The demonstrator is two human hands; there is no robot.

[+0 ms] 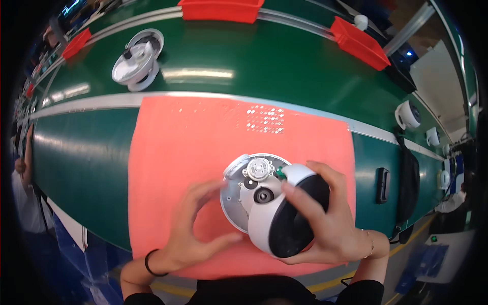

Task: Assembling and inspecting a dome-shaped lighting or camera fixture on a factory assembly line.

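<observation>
On a pink mat (168, 152) lies a round white base (230, 203), its inside turned up. It shows a pale round motor-like part (259, 169), a small green piece and a dark ring-shaped part (263, 195). My right hand (333, 223) grips a rounded white housing with a glossy black face (292, 234), tilted over the right side of the base and hiding some of it. My left hand (195, 223) is open, fingers and thumb curved apart by the base's left rim. Whether its fingertips touch the rim I cannot tell.
Beyond the mat runs a green conveyor (213, 51), with a similar white assembly (137, 61) at far left. Red bins (221, 9) line its far side. Rows of small shiny dots (265, 119) mark the mat. On the right lie a black case (383, 185) and black bag (408, 183).
</observation>
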